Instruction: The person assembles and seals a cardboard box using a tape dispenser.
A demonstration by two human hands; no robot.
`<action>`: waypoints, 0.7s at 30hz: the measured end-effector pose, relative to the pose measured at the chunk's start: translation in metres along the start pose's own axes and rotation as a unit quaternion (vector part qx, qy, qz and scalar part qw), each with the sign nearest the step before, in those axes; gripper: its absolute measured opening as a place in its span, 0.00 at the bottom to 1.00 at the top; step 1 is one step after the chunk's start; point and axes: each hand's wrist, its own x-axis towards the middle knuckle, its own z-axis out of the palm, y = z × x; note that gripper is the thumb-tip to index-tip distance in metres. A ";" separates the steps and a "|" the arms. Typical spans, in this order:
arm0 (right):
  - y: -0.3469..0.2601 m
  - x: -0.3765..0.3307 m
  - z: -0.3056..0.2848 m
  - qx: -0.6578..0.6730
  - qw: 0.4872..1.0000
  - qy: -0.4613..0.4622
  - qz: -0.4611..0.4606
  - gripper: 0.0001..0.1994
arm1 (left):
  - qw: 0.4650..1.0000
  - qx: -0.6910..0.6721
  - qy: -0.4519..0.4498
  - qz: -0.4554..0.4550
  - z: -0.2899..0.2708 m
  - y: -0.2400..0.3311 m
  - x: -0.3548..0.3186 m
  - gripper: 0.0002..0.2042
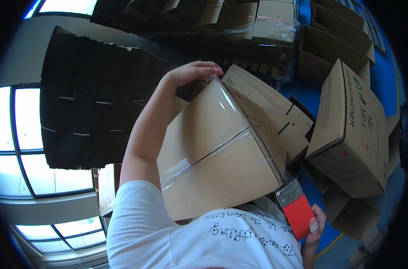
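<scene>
In the head view, a large brown cardboard carton (213, 134) lies tilted in front of the person, its near edge right by the white printed shirt (181, 242). The left hand (197, 72) reaches over the carton's far corner, fingers together and bent; whether they pinch the clear tape strip (226, 99) there cannot be told. The right hand (318, 224) is wrapped around a red hand tool with a grey metal head (299, 214), the head just beside the carton's near right corner. Flat brown cardboard pieces (262, 105) crowd the carton's right edge, leaving little room there. Beyond them stands a printed brown carton (361, 139), with blue floor (385, 85) showing between and past the boxes. A dark layered stack (96, 98) borders the left.
</scene>
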 end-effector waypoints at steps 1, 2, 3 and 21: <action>0.001 0.000 0.000 -0.001 1.000 -0.001 0.000 0.28 | 1.000 -0.001 0.001 0.001 0.003 0.000 -0.002 0.17; 0.002 0.000 -0.001 -0.002 1.000 0.002 -0.005 0.28 | 0.999 -0.037 0.018 0.027 0.008 0.000 -0.003 0.17; 0.003 0.000 -0.001 -0.004 1.000 0.005 -0.010 0.28 | 0.995 -0.073 0.035 0.054 0.011 0.000 -0.004 0.18; -0.001 0.001 -0.001 -0.024 1.000 0.005 -0.012 0.28 | 0.956 -0.261 -0.081 0.104 0.016 -0.032 0.004 0.12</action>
